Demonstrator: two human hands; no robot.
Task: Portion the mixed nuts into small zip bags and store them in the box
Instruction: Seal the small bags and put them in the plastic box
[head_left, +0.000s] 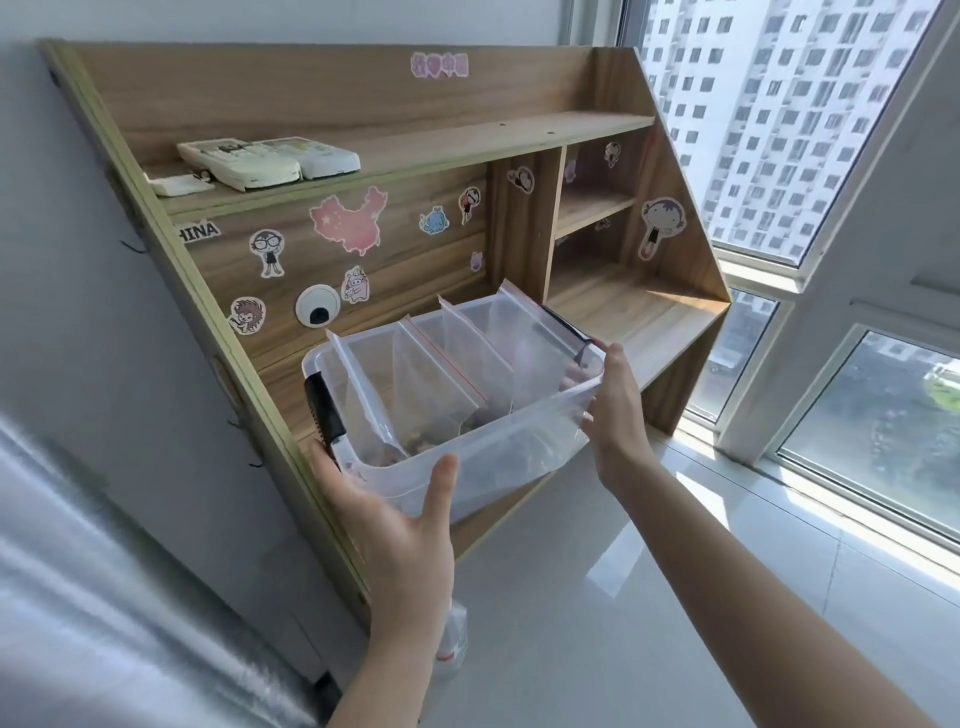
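Wooden shelf unit (519, 132), remotes (267, 158) on top shelf

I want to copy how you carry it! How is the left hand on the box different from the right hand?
The left hand holds the box at its near left corner, thumb up the front wall by the black latch. The right hand grips the far right end, fingers over the rim. The left hand sits lower and nearer, the right higher. Both hold the same box with the bags inside.
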